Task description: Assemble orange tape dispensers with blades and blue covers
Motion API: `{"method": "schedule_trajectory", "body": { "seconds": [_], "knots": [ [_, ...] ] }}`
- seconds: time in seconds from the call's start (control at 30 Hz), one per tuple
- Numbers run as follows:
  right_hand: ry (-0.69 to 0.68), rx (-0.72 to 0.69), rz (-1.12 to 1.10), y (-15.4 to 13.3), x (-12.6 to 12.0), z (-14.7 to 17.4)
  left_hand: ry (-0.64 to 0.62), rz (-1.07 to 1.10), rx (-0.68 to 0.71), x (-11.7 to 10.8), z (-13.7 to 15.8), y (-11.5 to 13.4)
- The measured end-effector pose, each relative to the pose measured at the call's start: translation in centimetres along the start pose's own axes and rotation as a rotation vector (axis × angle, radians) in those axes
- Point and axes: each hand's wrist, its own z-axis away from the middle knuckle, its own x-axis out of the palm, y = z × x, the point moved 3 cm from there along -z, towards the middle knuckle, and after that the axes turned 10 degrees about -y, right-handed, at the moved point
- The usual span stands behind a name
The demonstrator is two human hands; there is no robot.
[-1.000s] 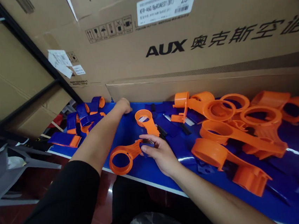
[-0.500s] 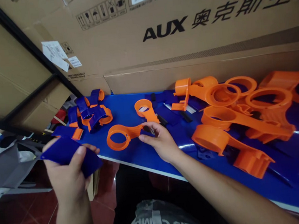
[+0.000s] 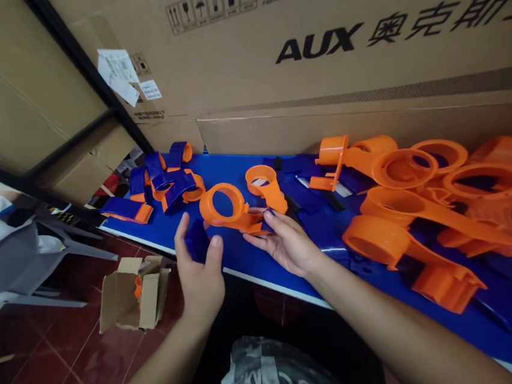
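My right hand (image 3: pixel 288 243) grips the end of an orange plastic tape dispenser (image 3: pixel 224 204), whose ring points left and up over the table. A small blue bit shows under its thumb. My left hand (image 3: pixel 201 276) is beside the ring, holding a dark blue plastic sheet (image 3: pixel 197 240) seen nearly edge-on between thumb and fingers. Just behind lies another orange tape dispenser (image 3: pixel 263 182). Left of the ring, several orange dispensers with blue covers (image 3: pixel 171 185) are heaped. On the right is a pile of bare orange dispensers (image 3: pixel 420 200).
The blue table (image 3: pixel 240 266) has a white front edge. Blue sheets (image 3: pixel 300 203) and dark strips lie mid-table. A large cardboard carton (image 3: pixel 245 84) walls off the back. An open cardboard box (image 3: pixel 116 296) with orange bits stands on the red tiled floor, near a grey chair (image 3: pixel 13 257).
My left hand has moved right with the blue sheet, up to the dispenser. The dispenser is lifted and turned in my right hand. The view has shifted left.
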Motion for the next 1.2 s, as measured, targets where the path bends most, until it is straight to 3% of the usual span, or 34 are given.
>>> {"method": "schedule_trajectory", "body": {
  "seconds": [0.1, 0.2, 0.37, 0.47, 0.7, 0.9, 1.07, 1.2],
  "knots": [
    [-0.109, 0.111, 0.051, 0.4, 0.1, 0.4, -0.007, -0.138, 0.147, 1.3, -2.5, 1.2],
    [-0.219, 0.201, 0.087, 0.9, 0.1, 0.8, -0.159, -0.268, 0.325, 2.2, -4.6, 2.4],
    [-0.219, 0.108, 0.019, 0.3, -0.4, 0.9, -0.256, -0.599, 0.714, 1.7, -5.3, 3.2],
    [-0.208, 0.062, -0.019, -0.1, -0.6, 0.8, -0.305, -0.726, 0.852, 1.2, -4.9, 3.1],
    [-0.172, 0.077, -0.058, -0.2, -0.6, 0.7, -0.504, -0.811, 0.879, 0.4, -4.1, 3.4],
    [-0.140, 0.147, -0.060, 0.0, 0.1, 0.4, -0.766, -0.940, 0.986, -0.7, -5.5, 6.8],
    [-0.134, 0.195, -0.027, 0.6, 0.6, 0.2, -0.938, -1.109, 1.161, 0.5, -7.7, 9.1],
    [-0.103, 0.233, 0.013, 0.9, 0.7, 0.2, -1.086, -1.118, 1.211, 1.8, -8.5, 9.0]
  ]
}}
